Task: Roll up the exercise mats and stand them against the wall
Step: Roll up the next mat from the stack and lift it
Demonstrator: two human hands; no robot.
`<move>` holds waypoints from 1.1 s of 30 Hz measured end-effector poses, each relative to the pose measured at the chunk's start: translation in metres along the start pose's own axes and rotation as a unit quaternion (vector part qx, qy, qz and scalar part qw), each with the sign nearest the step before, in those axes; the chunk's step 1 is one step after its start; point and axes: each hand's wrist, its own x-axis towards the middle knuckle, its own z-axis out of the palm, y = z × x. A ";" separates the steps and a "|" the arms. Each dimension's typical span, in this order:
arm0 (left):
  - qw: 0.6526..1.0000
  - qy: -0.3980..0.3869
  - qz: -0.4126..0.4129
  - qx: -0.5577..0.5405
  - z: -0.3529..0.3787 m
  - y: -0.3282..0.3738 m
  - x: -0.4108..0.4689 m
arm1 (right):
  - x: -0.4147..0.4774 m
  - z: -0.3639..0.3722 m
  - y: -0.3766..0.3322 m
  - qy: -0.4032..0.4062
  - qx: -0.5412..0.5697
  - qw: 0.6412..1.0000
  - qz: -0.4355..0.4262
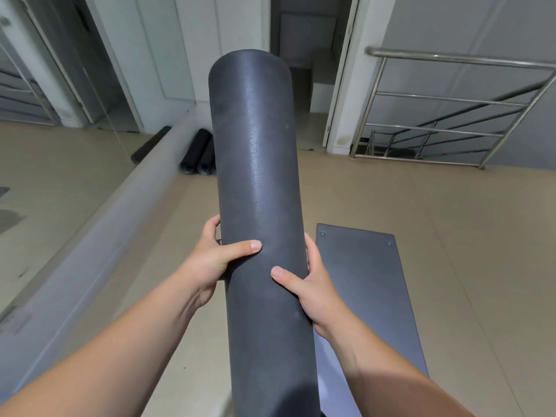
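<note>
I hold a rolled dark grey exercise mat [258, 176] in front of me, lifted off the floor, its long axis pointing away and up. My left hand [216, 260] grips its left side with the thumb across the front. My right hand [313, 287] grips its right side a little lower. A second dark mat [373, 284] lies flat and unrolled on the beige tile floor to the right of the roll. Far ahead, two rolled mats [198, 155] lie on the floor at the foot of the wall by the mirror.
A mirror wall [54, 182] with a grey ledge [99, 236] runs along the left. A steel stair railing [451, 109] guards a stairwell at the far right. An open doorway [307, 70] is straight ahead.
</note>
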 end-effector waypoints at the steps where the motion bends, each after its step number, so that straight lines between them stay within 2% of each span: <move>1: 1.000 0.000 -0.002 0.000 -0.006 0.004 0.016 | 0.018 0.003 0.002 0.010 0.007 1.000 0.003; 4: 1.000 -0.003 -0.005 0.014 -0.025 0.018 0.067 | 0.077 0.010 0.008 0.019 0.050 0.998 0.033; 8: 0.999 0.020 0.000 0.026 -0.071 0.052 0.167 | 0.199 0.034 0.012 -0.001 0.080 0.995 0.053; 16: 0.995 0.098 -0.009 0.018 -0.184 0.144 0.335 | 0.428 0.111 -0.017 -0.055 0.050 0.994 0.079; 21: 0.992 0.121 -0.006 0.018 -0.262 0.169 0.421 | 0.540 0.164 -0.015 -0.061 0.019 0.993 0.103; 27: 0.996 0.085 -0.016 -0.007 -0.358 0.181 0.539 | 0.670 0.226 0.006 -0.030 0.006 0.995 0.097; 33: 0.998 0.036 -0.046 -0.004 -0.447 0.223 0.653 | 0.780 0.294 0.005 0.024 -0.005 0.993 0.112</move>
